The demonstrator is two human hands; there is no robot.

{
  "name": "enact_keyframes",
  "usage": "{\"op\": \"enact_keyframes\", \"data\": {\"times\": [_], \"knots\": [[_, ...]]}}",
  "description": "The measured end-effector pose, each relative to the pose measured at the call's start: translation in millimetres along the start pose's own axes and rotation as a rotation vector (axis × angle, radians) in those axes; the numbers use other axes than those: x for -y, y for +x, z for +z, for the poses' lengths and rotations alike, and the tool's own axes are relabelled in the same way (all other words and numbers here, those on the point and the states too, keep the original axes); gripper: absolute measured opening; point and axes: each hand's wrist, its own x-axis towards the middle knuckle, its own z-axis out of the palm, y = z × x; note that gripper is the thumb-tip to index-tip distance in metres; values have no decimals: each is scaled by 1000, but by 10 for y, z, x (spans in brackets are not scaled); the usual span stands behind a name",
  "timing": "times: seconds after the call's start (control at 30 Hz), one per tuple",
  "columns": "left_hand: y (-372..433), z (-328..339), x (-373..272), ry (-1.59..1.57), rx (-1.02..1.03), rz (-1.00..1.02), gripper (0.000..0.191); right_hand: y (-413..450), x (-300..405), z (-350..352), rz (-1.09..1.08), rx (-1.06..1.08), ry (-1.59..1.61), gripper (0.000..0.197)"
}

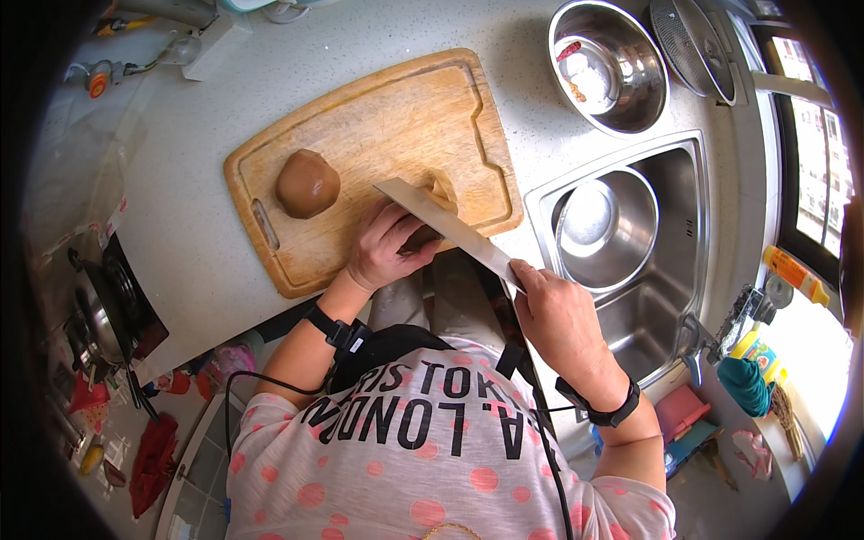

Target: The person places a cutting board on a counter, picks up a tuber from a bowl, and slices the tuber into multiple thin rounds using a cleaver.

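My right hand (560, 317) grips a wide-bladed kitchen knife (449, 229), whose blade slants up and left over the near edge of a wooden cutting board (405, 101). Beneath the blade, my left hand (391, 246) holds a brown piece of food (422, 239) with curled fingers; the blade partly hides it. Pale tan slices (442, 189) lie just beyond the blade. A rounded, glossy brown lump of food (308, 183) rests on the board's left part, near the handle slot, touched by neither hand. What kind of food it is, I cannot tell.
Right of the board is a steel sink (675, 270) with a metal bowl (644, 229) in it. Behind the sink stand another steel bowl (634, 88) with reddish bits inside and a mesh strainer (695, 54). A wok (98, 310) sits at the far left.
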Motion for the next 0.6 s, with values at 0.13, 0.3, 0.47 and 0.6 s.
{"op": "enact_keyframes", "data": {"times": [0.13, 0.3, 0.47, 0.6], "knots": [[-8, 16, 10, -16, -9, -10, 35, 14, -11, 24, -10, -14, 21, 22], [-33, 10, 15, 1, 18, -27, 35, 60, 31, 126, -9, -39, -48, 18], [-59, 24, 35, -4, 26, -26, 35, 157, 63, 232, -33, -71, -100, 21], [-48, 13, 40, -10, 25, -17, 35, 212, 78, 292, -44, -91, -105, 24]]}}
